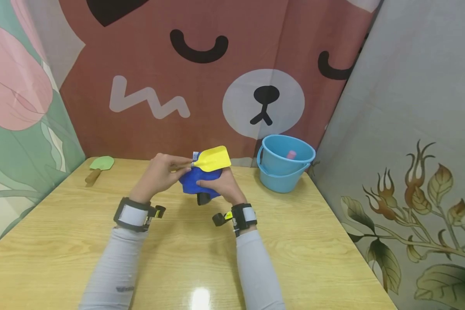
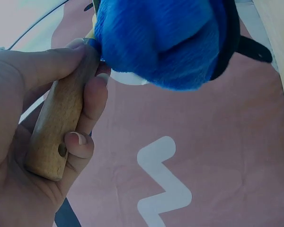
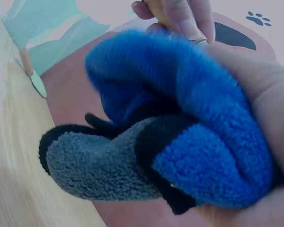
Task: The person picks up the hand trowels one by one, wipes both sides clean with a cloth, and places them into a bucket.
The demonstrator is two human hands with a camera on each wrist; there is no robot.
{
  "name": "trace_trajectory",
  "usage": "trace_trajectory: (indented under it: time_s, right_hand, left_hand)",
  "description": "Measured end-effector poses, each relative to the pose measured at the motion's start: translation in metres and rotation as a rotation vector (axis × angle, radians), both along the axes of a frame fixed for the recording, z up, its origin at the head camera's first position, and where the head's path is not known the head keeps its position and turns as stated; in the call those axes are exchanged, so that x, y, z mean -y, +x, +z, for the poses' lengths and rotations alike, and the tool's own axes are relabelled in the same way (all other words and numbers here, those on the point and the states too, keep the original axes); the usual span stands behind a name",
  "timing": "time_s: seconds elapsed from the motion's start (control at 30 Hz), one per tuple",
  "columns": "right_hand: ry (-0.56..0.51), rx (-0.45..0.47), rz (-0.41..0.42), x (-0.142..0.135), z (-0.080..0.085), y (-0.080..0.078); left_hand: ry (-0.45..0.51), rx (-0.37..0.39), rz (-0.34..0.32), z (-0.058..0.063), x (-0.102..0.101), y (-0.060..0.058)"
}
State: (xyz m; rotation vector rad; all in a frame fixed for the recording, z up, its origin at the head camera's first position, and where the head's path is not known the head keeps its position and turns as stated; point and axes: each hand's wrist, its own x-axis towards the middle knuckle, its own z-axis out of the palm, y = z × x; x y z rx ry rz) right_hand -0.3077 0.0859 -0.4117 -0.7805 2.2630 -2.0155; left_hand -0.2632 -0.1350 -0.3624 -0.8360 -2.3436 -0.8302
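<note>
Over the middle of the table, my left hand [image 1: 158, 175] grips a small toy shovel by its wooden handle [image 2: 64, 113], the thumb along it and the fingertips curled round. The shovel's yellow blade [image 1: 215, 159] points right. My right hand [image 1: 225, 185] holds a bunched blue fluffy cloth [image 1: 195, 181] just under the blade, thumb on the near side. In the right wrist view the cloth [image 3: 208, 161] shows a grey face and black edging, folded over on itself. Its upper fold lies close by the left fingertips at the shovel's neck.
A green shovel [image 1: 102, 162] with a wooden handle lies at the table's far left corner. Light blue buckets [image 1: 280, 184], apparently nested, stand at the back right with something pink [image 1: 291, 154] inside. Printed curtains [image 1: 147, 129] hang behind and at both sides of the wooden table [image 1: 306, 258].
</note>
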Motion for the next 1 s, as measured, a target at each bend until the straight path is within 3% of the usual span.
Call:
trace_trajectory:
  time_s: [0.17, 0.53, 0.83, 1.0]
  right_hand:
    - [-0.029, -0.007, -0.035, -0.004, -0.002, -0.003]
    - [-0.107, -0.018, -0.017, -0.008, 0.002, -0.002]
    - [-0.076, -0.059, -0.028, -0.013, 0.003, -0.005]
    - [-0.064, -0.032, -0.054, -0.018, 0.003, -0.009]
  left_hand:
    - [0.003, 0.039, 0.008, 0.001, -0.001, 0.001]
    - [-0.004, 0.055, 0.027, 0.003, 0.0, 0.003]
    - [-0.002, 0.057, 0.019, 0.004, 0.002, 0.005]
    - [-0.016, 0.068, 0.034, 0.005, 0.004, 0.005]
